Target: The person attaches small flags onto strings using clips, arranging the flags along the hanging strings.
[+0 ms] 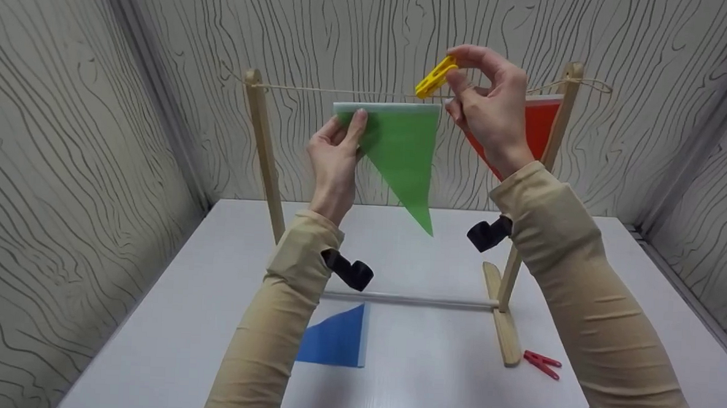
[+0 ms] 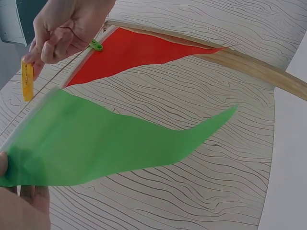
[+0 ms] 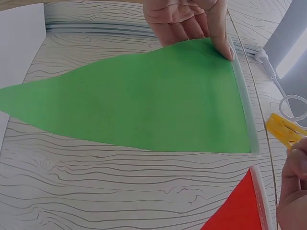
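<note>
So, likely pegging: left hand (image 1: 334, 165) has fingers pinching the green flag (image 1: 406, 144) just below the string (image 1: 319, 90); right hand (image 1: 496, 115) fingers pinch the yellow clip (image 1: 434, 79). Next calls for hem (image 1: 401, 108) against string, clip over both.

Pennants: three (green pennant (image 1: 406, 147), red pennant (image 1: 540, 126), blue pennant (image 1: 340, 338))
Clothespegs: three (yellow peg (image 1: 435, 78), red peg (image 1: 540, 363), green peg (image 2: 97, 46))
Hands: two (left hand (image 1: 335, 160), right hand (image 1: 493, 105))
Upright posts (image 1: 267, 157) (image 1: 562, 111): two
Cord (image 1: 313, 89): one
Crossbar (image 1: 420, 301): one
Wrist cameras (image 1: 358, 276) (image 1: 483, 236): two
</note>
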The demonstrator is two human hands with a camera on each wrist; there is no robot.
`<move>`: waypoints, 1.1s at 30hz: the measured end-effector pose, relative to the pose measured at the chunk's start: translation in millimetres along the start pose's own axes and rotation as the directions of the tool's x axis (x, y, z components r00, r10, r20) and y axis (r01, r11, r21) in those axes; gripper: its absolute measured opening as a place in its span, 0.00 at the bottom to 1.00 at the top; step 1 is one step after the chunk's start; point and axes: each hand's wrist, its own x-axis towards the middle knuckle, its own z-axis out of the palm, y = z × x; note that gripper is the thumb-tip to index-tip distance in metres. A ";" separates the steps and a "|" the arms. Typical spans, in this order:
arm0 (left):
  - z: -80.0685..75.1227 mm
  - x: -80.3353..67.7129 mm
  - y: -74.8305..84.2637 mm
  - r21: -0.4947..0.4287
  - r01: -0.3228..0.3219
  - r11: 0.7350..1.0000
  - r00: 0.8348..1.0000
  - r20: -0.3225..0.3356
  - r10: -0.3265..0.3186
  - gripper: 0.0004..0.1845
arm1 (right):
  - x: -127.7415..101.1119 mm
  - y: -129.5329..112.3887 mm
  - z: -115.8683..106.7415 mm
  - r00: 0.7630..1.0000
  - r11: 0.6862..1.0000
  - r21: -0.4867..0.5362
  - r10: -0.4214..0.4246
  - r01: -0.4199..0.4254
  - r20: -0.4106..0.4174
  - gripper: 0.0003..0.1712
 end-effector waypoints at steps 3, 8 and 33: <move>0.6 0.2 -0.1 0.020 -0.002 1.000 1.000 0.008 0.002 0.18 | 2.0 -1.4 1.7 1.000 1.000 -0.023 -0.003 0.003 0.009 0.13; 2.2 1.0 0.6 0.037 0.001 0.999 1.000 0.019 -0.002 0.19 | 5.1 -4.3 4.0 1.000 0.998 -0.061 -0.015 0.016 0.013 0.13; 9.3 4.6 4.1 0.016 0.000 1.000 1.000 0.001 0.000 0.18 | 12.0 -12.3 17.3 0.995 0.953 -0.303 0.041 -0.011 0.092 0.12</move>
